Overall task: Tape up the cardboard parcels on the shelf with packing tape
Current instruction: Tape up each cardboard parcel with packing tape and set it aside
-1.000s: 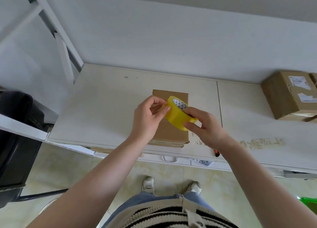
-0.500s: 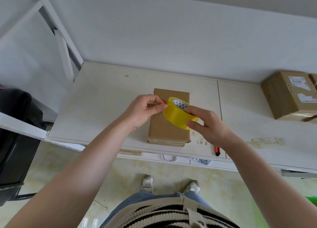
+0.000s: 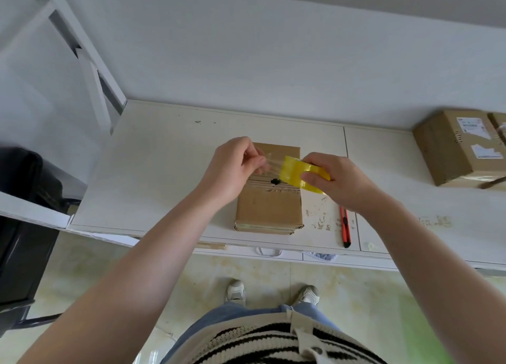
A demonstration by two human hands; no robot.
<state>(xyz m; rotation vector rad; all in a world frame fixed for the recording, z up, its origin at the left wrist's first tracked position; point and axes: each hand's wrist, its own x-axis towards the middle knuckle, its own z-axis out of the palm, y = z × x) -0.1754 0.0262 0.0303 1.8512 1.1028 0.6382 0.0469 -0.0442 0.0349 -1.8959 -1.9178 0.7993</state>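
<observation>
Since half a second ago the hands have drawn apart: the left hand (image 3: pixel 232 169) has pulled a short clear strip of tape (image 3: pixel 269 162) off the roll, and the right hand (image 3: pixel 339 182) has turned the tape roll (image 3: pixel 295 176) so its yellow outer band now faces up rather than its open core.

Largest in the scene, the white shelf (image 3: pixel 164 177) runs left to right against the far wall. On it, at the near edge, lies the cardboard parcel (image 3: pixel 269 207), its long axis running near to far, flat on its broad face, with a small dark hole in its top below the roll. Well apart at the far right sits a second parcel (image 3: pixel 454 147) bearing white labels.

Both forearms reach up from the near side and converge over the middle parcel. The left hand's fingers are curled, thumb and fingertips pinching the free end of the strip. The right hand grips the roll from the right, thumb on its near band and fingers wrapped over the far side. The roll is held above the parcel's far half, and the pulled strip stretches left from it.

Just right of the parcel an orange utility knife (image 3: pixel 345 226) lies on the shelf, pointing near to far.
</observation>
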